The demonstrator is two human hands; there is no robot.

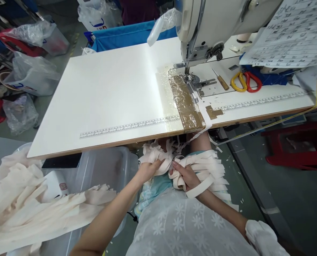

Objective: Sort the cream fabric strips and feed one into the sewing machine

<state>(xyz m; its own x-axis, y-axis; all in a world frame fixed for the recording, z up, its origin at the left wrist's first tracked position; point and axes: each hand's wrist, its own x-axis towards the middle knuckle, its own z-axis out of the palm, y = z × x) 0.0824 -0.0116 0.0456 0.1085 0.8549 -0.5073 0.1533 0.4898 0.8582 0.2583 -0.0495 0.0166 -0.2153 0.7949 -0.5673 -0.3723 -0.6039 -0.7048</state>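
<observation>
Both left hand and right hand grasp cream fabric strips

The strips lie bunched on the person's lap, just below the front edge of the white table. The fingers of the left hand pinch one gathered clump; those of the right are closed around a looped bunch, with one strip trailing over the wrist and more fanned out beyond it.

To the left, under the table's edge, stands a clear plastic bin. A heap of cream cloth lies beside and over it; how much sits inside cannot be told. Among the cloth is a white box bearing a small red mark, too small to read.

Farther back, a translucent tub with a blue handle holds clear plastic bagging, and so does a white tub behind the table; the dark marking near its handle is not legible. A blue fabric-sided container stands against the table's far edge.

Ruler scales run along the front of the tabletop, their figures too fine to make out. Rows of dark characters cover a paper sheet beside the sewing machine, but cannot be read.
</observation>
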